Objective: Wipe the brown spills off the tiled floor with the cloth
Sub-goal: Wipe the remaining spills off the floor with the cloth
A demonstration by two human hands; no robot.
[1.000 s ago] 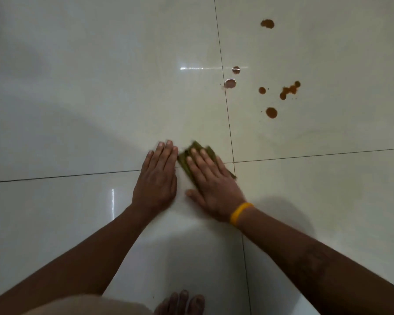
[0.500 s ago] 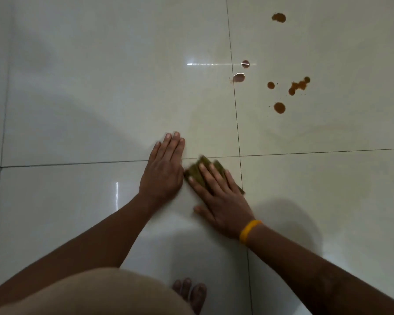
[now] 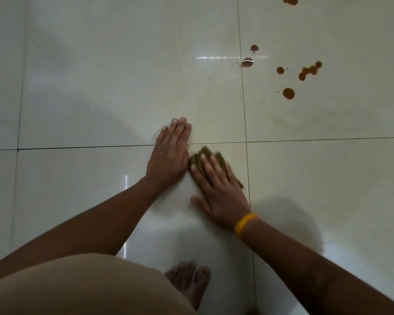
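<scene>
The person's right hand lay flat on the glossy pale tiled floor, fingers spread and pressing down on a small olive-green cloth, most of which was hidden under the palm and fingers; only its far edge and a strip along the right side showed, and that edge was blurred. A yellow band circled the right wrist. The left hand rested just beside it, palm down on the bare tile with the fingers held close together, its fingertips lying across the dark grout line that ran left to right; it held nothing. The two hands were nearly touching at the cloth's left edge. The brown spills sat well apart from the cloth, on the far tile to the right: several round drops, one smeared cluster and one more drop at the top edge, all unwiped. Two of the drops lay close to the vertical grout line and caught a bright reflection. At the bottom of the view, a bare foot stood on the tile beside a tan-clad knee.
</scene>
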